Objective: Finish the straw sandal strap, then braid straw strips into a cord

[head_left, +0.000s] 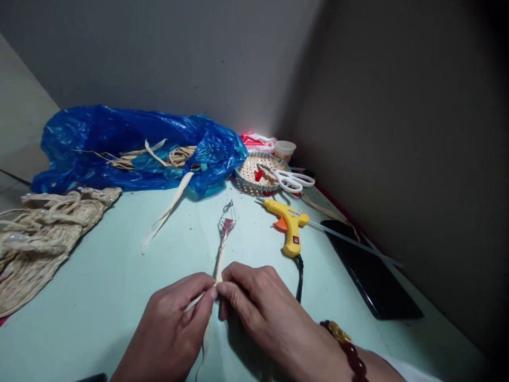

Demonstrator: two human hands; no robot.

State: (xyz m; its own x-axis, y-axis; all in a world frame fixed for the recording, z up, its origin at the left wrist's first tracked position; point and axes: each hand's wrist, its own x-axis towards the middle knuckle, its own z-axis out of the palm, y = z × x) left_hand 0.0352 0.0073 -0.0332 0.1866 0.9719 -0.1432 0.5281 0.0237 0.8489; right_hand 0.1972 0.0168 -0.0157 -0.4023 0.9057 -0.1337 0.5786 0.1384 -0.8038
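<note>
A narrow braid of pale straw-like strands (221,255) runs away from me along the tabletop. Its far end meets a bent metal wire clip (228,222) with a dark reddish piece inside. My left hand (175,318) pinches the near end of the braid between thumb and forefinger. Beside it, my right hand (262,302) grips the same end, thumb and fingertips pressed together, so the two hands almost touch. One loose strand (203,345) trails down toward me below the fingers. What lies between the fingertips is mostly hidden.
To the right lie a yellow glue gun (292,225) with a glue stick and cord, and a black phone-like slab (371,276). White scissors (292,180) rest on a woven basket (244,178) near a paper cup (285,149). A blue plastic bag (91,138) and woven straw piece (51,233) occupy the left.
</note>
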